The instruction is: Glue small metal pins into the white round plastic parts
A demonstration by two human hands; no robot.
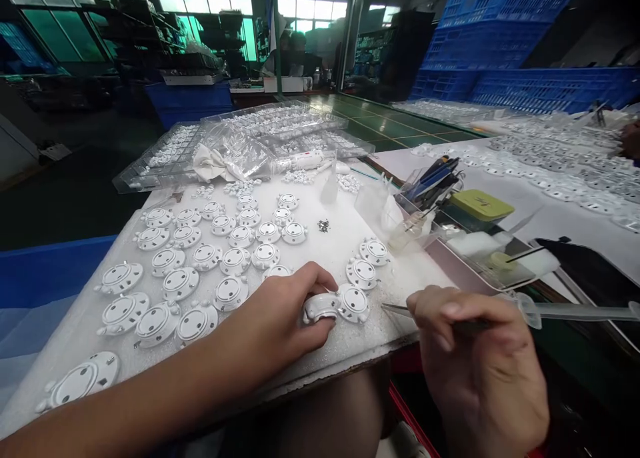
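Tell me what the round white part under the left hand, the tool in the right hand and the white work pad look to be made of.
Round white part: likely moulded plastic, smooth with a slight sheen.
Tool in the right hand: probably metal, a thin grey point, though blurred.
Work pad: seemingly foam, matte with a grainy surface.
The left hand grips the part.

We see round white plastic covers [235, 261], smooth and faintly glossy, spread over a surface [345, 255] of white foam with a matt, grainy look. Our left hand [280, 318] grips one white plastic part [320, 307]; our right hand [480, 365] holds thin metal tweezers [400, 308]. Behind lie crinkled clear plastic bags [240, 148], shiny clear trays [165, 161], and blue plastic crates [500, 38].
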